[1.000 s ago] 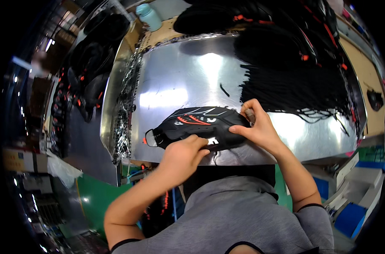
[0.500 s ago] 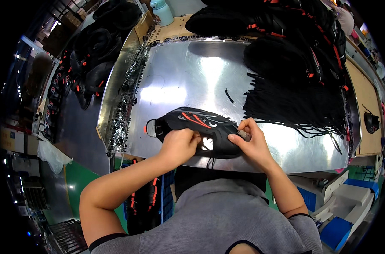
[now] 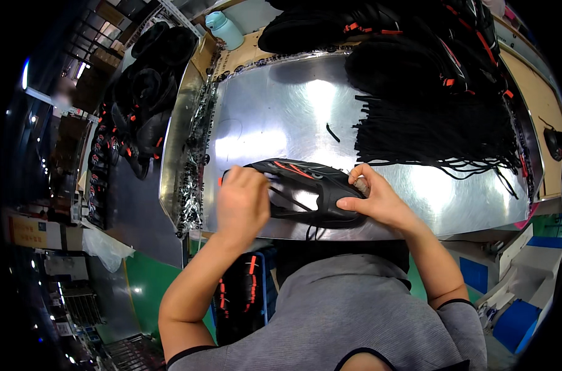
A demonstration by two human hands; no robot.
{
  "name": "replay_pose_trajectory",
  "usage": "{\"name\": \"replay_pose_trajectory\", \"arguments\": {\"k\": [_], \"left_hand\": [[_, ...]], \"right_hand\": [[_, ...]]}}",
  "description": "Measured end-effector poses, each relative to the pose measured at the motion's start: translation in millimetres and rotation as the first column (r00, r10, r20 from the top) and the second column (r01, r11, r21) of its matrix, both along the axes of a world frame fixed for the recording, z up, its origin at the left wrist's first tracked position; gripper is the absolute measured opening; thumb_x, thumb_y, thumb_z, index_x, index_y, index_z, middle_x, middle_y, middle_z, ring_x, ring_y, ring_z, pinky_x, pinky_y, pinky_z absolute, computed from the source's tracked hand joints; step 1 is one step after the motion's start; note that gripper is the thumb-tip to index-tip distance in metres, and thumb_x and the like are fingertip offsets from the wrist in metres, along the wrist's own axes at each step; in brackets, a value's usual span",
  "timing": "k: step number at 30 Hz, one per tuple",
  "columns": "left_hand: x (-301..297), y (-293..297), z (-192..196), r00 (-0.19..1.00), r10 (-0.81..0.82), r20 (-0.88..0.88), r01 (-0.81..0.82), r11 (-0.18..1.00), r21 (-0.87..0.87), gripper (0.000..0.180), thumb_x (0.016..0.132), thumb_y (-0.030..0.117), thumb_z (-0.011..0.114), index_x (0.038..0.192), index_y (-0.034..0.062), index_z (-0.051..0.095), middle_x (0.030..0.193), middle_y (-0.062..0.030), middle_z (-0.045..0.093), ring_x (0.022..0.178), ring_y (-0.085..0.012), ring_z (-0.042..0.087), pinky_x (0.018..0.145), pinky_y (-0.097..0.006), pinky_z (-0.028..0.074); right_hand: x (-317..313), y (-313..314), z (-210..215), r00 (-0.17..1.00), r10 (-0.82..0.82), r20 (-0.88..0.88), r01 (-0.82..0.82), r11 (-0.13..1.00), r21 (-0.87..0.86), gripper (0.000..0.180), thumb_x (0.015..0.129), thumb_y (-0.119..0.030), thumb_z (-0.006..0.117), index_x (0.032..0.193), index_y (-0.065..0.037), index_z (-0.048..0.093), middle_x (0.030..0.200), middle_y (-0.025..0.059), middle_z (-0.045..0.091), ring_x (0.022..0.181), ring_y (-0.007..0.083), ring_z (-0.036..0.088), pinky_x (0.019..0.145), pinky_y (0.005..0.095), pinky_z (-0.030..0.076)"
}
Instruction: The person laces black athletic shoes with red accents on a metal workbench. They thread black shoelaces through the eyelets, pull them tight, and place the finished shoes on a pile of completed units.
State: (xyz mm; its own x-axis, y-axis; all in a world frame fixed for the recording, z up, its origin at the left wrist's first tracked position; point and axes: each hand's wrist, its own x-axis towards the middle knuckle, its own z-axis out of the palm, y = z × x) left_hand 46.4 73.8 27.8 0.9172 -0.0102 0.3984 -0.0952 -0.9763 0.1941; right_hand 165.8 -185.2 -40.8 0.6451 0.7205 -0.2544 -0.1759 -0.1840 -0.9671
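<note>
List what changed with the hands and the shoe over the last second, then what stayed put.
The left hand slid from the middle of the black shoe upper toward its toe end, pulling a lace taut across the opening. The right hand moved down to the heel end and kept its grip. The shoe stayed flat on the metal table; the pile of black laces and the lone lace piece did not move.

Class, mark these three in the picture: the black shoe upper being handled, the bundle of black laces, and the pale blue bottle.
black shoe upper [image 3: 305, 185], head view, on its red-striped side panel.
bundle of black laces [image 3: 435, 133], head view, on the middle of the pile.
pale blue bottle [image 3: 224, 29], head view, on its body.
</note>
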Motion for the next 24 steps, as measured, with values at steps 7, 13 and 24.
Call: {"name": "replay_pose_trajectory", "arguments": {"k": [7,13,24], "left_hand": [[-101.0,246.8,15.8,0.791,0.517,0.329,-0.611,0.697,0.375,0.008,0.083,0.002,0.067,0.091,0.0039,0.068,0.088,-0.0133,0.066,0.088,-0.0344,0.061,0.079,-0.044,0.050],[-35.9,108.8,29.6,0.929,0.287,0.232,-0.307,0.950,0.056,0.012,0.082,-0.004,0.067,0.092,0.0028,0.067,0.090,-0.0116,0.067,0.087,-0.0293,0.061,0.080,-0.039,0.049],[20.9,-52.8,59.0,0.987,-0.145,-0.075,0.062,0.757,-0.651,0.006,0.080,0.001,0.073,0.086,0.0028,0.071,0.137,-0.0169,0.059,0.110,-0.0231,0.057,0.094,-0.035,0.044]], "right_hand": [[24.0,-58.2,-1.2,0.998,-0.059,0.003,0.059,0.995,0.077,0.044,0.080,-0.024,0.086,0.107,-0.010,0.054,0.085,0.0000,0.055,0.079,0.0097,0.050,0.069,0.0251,0.041],[25.8,-51.2,-8.3,0.991,-0.060,0.120,0.059,0.998,0.005,0.047,0.080,-0.034,0.085,0.106,-0.010,0.053,0.083,0.0028,0.056,0.075,0.0144,0.052,0.067,0.0286,0.041],[26.6,-48.2,6.7,0.595,-0.277,0.754,0.465,0.884,-0.042,0.038,0.086,-0.039,0.079,0.101,-0.007,0.067,0.075,0.0078,0.068,0.068,0.0205,0.068,0.063,0.0322,0.052]]}}
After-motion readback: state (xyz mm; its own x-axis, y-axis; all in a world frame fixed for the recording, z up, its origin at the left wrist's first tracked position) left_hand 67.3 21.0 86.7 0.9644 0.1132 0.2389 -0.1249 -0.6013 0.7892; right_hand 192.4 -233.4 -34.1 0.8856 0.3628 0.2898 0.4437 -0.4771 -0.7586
